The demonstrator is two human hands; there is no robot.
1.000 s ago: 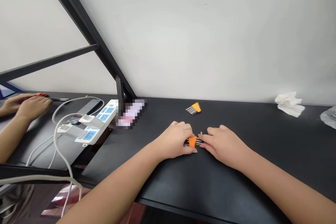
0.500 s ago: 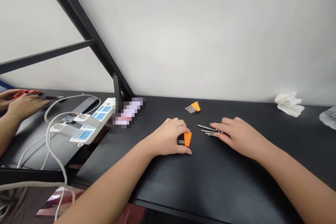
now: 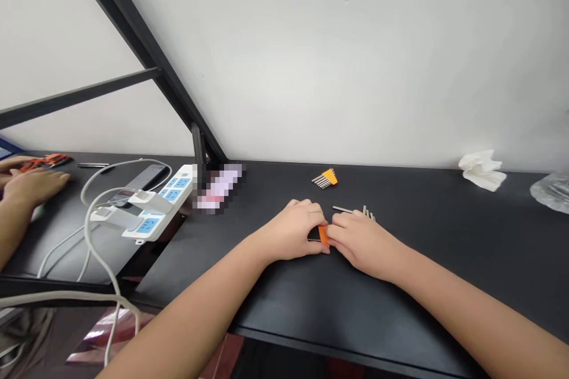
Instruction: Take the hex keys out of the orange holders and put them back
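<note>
My left hand (image 3: 296,230) holds an orange holder (image 3: 323,235) between thumb and fingers, low over the black table (image 3: 284,302); part of a metal key shows under the palm. My right hand (image 3: 367,243) has its fingertips closed together at the holder's right edge. What those fingertips pinch, if anything, is hidden. Several loose metal hex keys (image 3: 342,209) lie just behind my right hand, partly covered by it. Farther back lies a second orange holder (image 3: 329,176) with several metal keys fanned out to its left.
A white power strip (image 3: 160,204) with plugs and looping white cables stands at the left table edge. Crumpled tissue (image 3: 482,170) and clear plastic (image 3: 551,192) lie at the back right. At far left, another person's hands (image 3: 35,189) are near a red-orange object (image 3: 47,161).
My right hand has moved left and toward me, from the loose hex keys to the orange holder. My left hand still holds the holder. The other person's hands shifted slightly left.
</note>
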